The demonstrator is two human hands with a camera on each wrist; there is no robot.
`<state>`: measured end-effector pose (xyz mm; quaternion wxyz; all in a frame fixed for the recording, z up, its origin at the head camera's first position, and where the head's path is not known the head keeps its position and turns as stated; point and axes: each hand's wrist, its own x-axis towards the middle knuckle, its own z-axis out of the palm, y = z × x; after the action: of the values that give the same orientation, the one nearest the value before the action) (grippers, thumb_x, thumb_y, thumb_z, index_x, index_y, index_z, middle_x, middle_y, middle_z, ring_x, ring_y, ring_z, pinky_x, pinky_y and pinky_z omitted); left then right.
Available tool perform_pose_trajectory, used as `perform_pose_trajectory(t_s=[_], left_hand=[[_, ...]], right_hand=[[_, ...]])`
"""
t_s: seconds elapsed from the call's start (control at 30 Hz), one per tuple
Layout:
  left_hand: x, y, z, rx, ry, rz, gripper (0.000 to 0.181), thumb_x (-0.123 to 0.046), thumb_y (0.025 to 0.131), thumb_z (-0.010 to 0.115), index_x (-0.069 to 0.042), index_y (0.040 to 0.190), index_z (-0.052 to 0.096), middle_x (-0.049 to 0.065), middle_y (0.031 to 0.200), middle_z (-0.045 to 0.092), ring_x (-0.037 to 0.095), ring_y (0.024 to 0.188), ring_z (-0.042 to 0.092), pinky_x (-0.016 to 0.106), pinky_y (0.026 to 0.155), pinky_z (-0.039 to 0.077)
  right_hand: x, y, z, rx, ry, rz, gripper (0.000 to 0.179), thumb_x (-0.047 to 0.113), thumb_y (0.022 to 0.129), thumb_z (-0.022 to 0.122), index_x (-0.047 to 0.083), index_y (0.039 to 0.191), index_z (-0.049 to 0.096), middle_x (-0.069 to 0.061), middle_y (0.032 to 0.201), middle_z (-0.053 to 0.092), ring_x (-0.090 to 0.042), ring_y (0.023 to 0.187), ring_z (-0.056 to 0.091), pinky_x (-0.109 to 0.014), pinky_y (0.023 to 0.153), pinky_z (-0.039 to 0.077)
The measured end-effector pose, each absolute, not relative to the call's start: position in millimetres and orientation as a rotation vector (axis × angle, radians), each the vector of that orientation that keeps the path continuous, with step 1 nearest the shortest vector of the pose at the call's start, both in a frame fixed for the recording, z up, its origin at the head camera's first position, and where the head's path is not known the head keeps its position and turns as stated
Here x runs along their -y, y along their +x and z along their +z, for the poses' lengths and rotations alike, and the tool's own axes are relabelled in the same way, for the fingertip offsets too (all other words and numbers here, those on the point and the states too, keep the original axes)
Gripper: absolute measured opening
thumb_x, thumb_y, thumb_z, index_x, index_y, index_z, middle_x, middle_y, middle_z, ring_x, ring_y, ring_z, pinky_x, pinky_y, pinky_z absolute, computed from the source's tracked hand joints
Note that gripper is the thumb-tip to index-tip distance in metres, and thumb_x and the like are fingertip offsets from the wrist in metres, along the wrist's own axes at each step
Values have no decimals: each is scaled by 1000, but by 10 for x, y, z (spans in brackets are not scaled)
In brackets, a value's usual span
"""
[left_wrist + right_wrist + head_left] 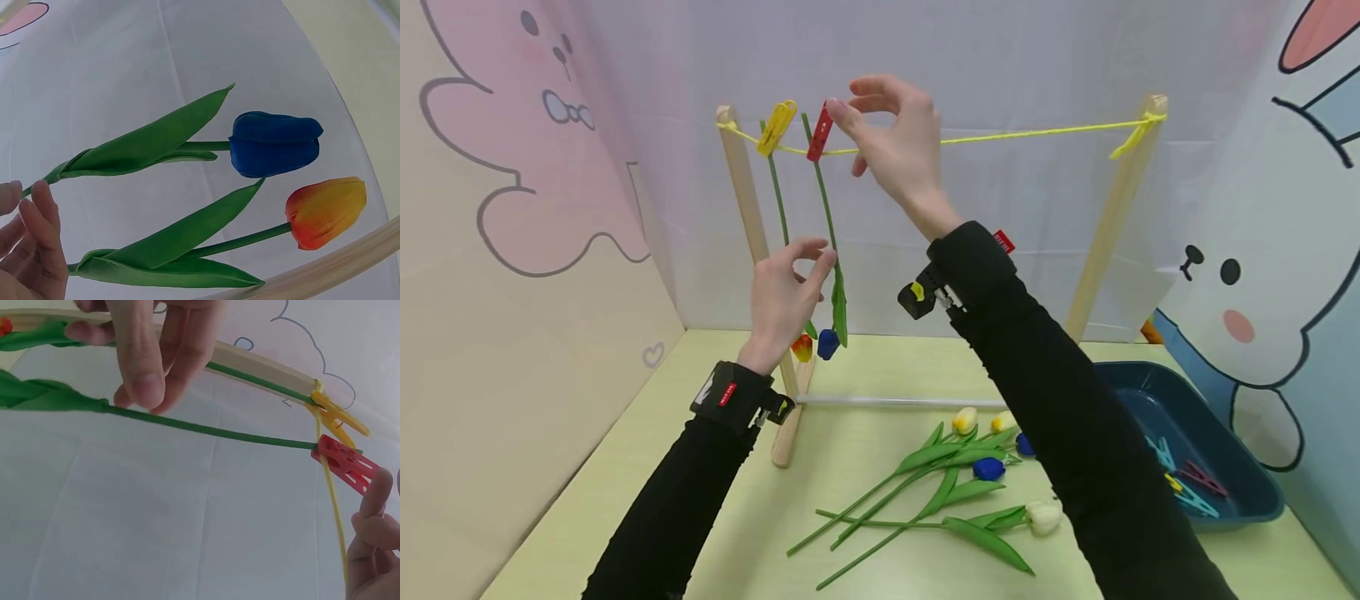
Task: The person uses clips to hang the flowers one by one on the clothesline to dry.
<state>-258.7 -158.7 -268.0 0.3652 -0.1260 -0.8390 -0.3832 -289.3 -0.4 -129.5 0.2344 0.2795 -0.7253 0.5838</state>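
Note:
A blue tulip hangs head down by its stem from a yellow line, clamped there by a red clothespin. My right hand is at the clothespin's upper end, thumb tip right at it and the other fingers spread apart. Lower down, my left hand has its thumb and forefinger tips right beside the blue tulip's stem; a small gap shows between them in the left wrist view. Just left of it, a yellow clothespin holds an orange-and-yellow tulip, also head down.
Wooden posts carry the line, with a pale crossbar low between them. Several tulips with yellow, blue and white heads lie on the table. At right, a dark blue basin holds several clothespins.

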Motion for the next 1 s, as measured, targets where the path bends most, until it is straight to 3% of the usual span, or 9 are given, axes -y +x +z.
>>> perform_pose_trajectory(t_s=[0.17,0.3,0.7,1.0], left_hand=[[1524,-2546,-2747,2090,-341,-911,30,-19,97,69,2,117,66,18,95,72,29,59,66,25,58,51],[1466,-2478,-2810,2058,-377,-866,28,-18,95,71,2,112,62,17,87,67,28,59,63,34,59,53],[1313,-2305,-3012,2154,-528,-816,27,-18,94,72,-1,113,63,11,80,62,18,52,56,25,52,44],[1277,-2220,-3217,2311,-524,-845,30,-23,95,72,-6,117,64,6,82,63,14,59,61,22,56,46]], right_hand=[[-155,-2836,-1327,1926,810,1545,36,17,93,74,0,124,65,-15,116,67,-4,48,55,-18,63,51],[-286,-2788,-1420,1904,864,1502,32,15,92,74,-2,118,67,-14,110,67,-7,49,55,-19,61,51],[-730,-2793,-1775,1882,918,1427,28,5,91,73,-9,114,67,-19,104,68,2,50,54,-17,58,50],[-1093,-2766,-2037,1952,808,1442,23,4,91,72,-7,112,69,10,96,64,-5,54,60,-18,58,51]])
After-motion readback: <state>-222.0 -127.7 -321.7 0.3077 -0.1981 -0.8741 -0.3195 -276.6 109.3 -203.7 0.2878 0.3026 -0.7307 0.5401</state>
